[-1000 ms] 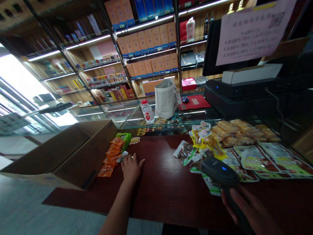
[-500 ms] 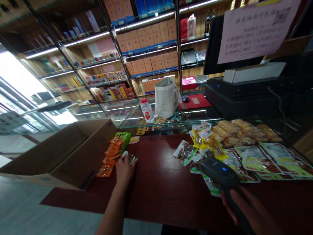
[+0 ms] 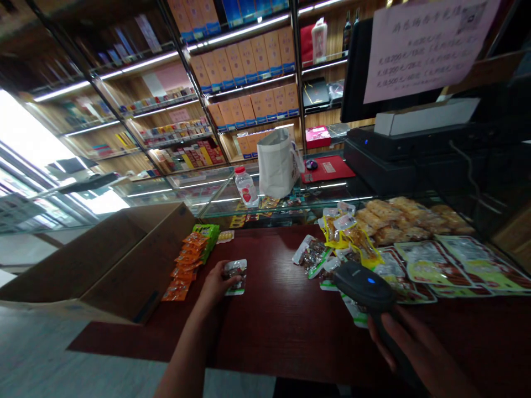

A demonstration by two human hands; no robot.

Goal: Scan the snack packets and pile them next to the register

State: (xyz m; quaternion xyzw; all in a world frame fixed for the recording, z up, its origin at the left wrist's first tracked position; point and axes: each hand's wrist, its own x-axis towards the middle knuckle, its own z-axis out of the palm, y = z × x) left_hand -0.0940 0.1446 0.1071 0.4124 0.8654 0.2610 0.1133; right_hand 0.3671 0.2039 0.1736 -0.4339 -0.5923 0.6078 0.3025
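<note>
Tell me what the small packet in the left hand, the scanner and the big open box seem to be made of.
Small packet: probably plastic film, glossy and partly clear, since dark contents show through.
Scanner: likely hard plastic, dark and smooth, judging by its rounded shell.
Big open box: looks like cardboard, brown and matte, with flat walls; whether corrugated, I can't tell.

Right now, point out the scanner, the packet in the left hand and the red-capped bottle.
Scanner (image 3: 363, 284), head view: dark upper casing.
Packet (image 3: 241, 271), head view: its right side.
Red-capped bottle (image 3: 245, 188), head view: middle of its body.
</note>
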